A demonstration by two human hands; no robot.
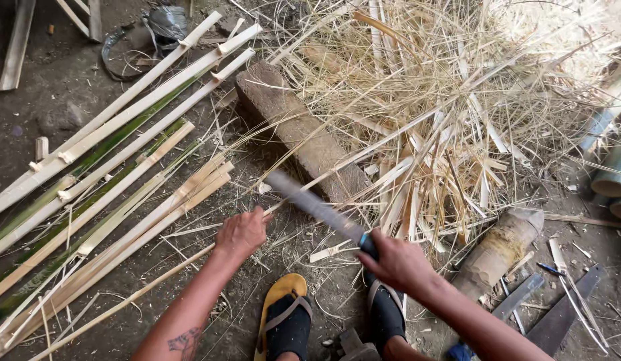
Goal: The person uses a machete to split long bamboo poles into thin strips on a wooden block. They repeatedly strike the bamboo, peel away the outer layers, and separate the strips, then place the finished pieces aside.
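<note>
Between both hands, a thin pale bamboo strip (364, 150) runs; left hand (240, 234) pinches it, right hand (397, 264) is clenched on a long grey blade (314, 206).

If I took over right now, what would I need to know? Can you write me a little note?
Left hand: pinching a thin bamboo strip that runs up over the wooden block.
Right hand: gripping the blue handle of a long knife, blade pointing up and left, blurred.
Done: many split bamboo slats lie on the ground to the left; a heap of thin shavings sits behind the block.
Left: the strip in hand is not laid with the slats; round bamboo pieces lie uncut at the right edge.
</note>
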